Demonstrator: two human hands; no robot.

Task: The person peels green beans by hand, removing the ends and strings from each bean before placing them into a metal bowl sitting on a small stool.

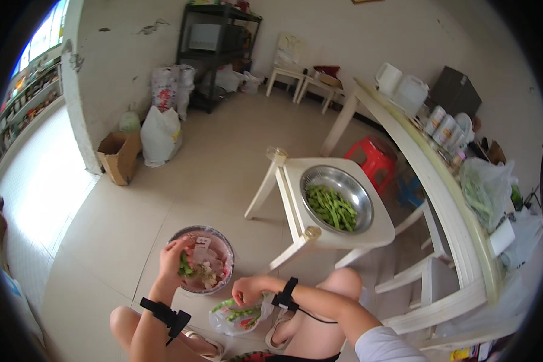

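My left hand is over the left side of a lined waste bin, its fingers around some green bean pieces. Inside the bin lie pinkish plastic and pale scraps. My right hand hangs just above a clear plastic bag on the floor; long green beans lie in and on it. The right fingers are curled, and whether they hold anything is hidden. A perforated steel bowl with cut green beans rests on the seat of a white wooden chair.
A long table with containers and bags curves along the right, white chairs beside it. Under its far part is a red plastic stool. A cardboard box and a white bag stand by the left wall, near a dark shelf.
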